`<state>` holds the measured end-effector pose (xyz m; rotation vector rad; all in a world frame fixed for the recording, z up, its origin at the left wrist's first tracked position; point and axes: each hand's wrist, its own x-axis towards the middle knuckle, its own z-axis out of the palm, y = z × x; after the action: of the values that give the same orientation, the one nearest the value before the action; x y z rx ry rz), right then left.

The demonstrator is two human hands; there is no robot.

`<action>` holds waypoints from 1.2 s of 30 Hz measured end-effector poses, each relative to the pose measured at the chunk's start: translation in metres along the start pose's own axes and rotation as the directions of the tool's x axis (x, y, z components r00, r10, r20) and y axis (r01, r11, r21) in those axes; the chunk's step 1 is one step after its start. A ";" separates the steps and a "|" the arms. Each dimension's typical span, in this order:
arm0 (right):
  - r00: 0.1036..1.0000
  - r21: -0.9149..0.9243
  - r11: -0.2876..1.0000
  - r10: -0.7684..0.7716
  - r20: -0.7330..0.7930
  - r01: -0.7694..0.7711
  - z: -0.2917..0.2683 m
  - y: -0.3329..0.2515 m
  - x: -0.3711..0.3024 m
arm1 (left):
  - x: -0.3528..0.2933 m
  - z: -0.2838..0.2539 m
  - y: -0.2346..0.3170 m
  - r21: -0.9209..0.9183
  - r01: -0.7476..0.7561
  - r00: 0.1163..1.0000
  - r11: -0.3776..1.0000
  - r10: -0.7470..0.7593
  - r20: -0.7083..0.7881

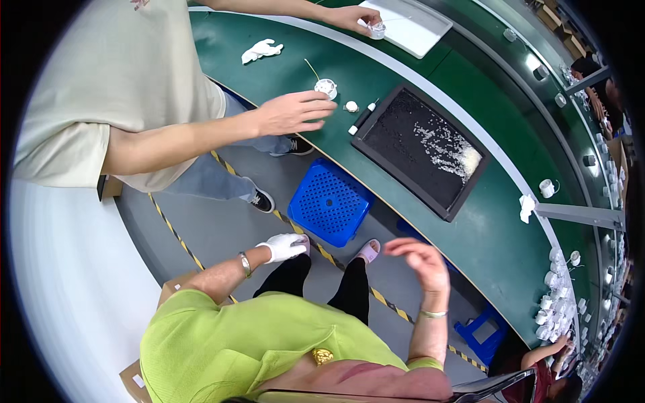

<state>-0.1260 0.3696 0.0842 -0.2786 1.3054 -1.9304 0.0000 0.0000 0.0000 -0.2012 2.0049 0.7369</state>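
Note:
My left hand (284, 247), in a white glove, hangs low over my lap with its fingers loosely extended and nothing visible in them. My right hand (420, 263) is bare and raised in front of me, its fingers slightly bent and apart, holding nothing. Nearest to it on the green bench is a dark rectangular tray (403, 134), with small clear and white pieces scattered in its right half. A blue plastic stool (329, 201) stands on the floor beyond my hands.
At the left a co-worker's hand (295, 113) reaches by a round white part (326, 88); their other hand holds a small part near a white tray (430, 33). A white glove (262, 51) lies on the green bench (463, 242). White parts (554, 302) pile up at the right.

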 end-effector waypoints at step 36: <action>0.540 -0.644 0.219 -0.764 0.354 0.733 0.009 -0.361 0.035 | 0.001 -0.230 0.071 -0.116 -0.227 0.567 0.967 0.035 -0.823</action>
<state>-0.3158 0.4019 0.3914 -1.6019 2.2381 -1.9491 -0.1992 -0.0742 0.1123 -0.6234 2.8549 1.0884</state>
